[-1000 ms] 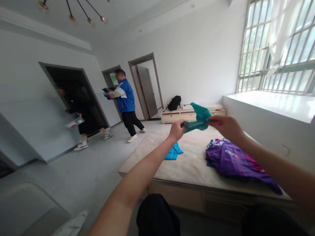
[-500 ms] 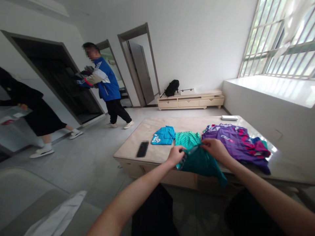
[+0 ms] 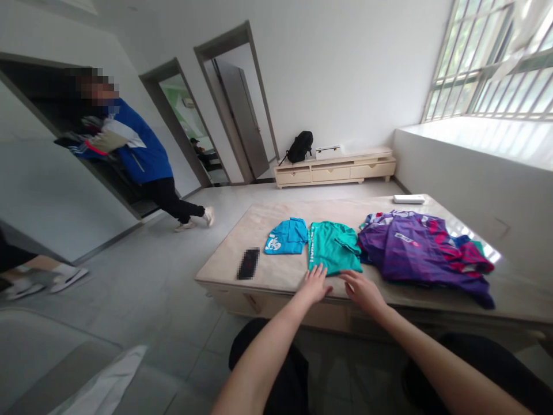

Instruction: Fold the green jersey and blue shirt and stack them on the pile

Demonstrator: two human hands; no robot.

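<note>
Teal shirt (image 3: 334,245): folded flat near the front edge of the pale low table (image 3: 289,271), white lettering along its left edge. Long cabinet (image 3: 330,173): set against the far wall, well apart from the low table. Person in a blue jacket (image 3: 138,153): positioned at the dark doorway to the left, dark bundle carried in front. Purple garments (image 3: 415,248): heaped on the right part of the tabletop, red patches exposed, left side touching or just beside the teal shirt. Black backpack (image 3: 301,146): placed on the left part of the long cabinet. Blue shirt (image 3: 286,237): folded just left of the teal shirt, white print facing up. White box (image 3: 328,152): right of the black backpack. Long white item (image 3: 408,199): at the far edge of the tabletop, behind the purple garments. Left hand (image 3: 315,283): palm down, fingers extended and spread, nothing gripped, fingertips over the near left edge of the teal shirt. Right hand (image 3: 360,288): fingers slightly bent and parted, nothing gripped, fingertips at the near right edge; contact or slight gap, cannot tell. Dark rectangular object (image 3: 248,264): near the blue shirt, surface blurred.
</note>
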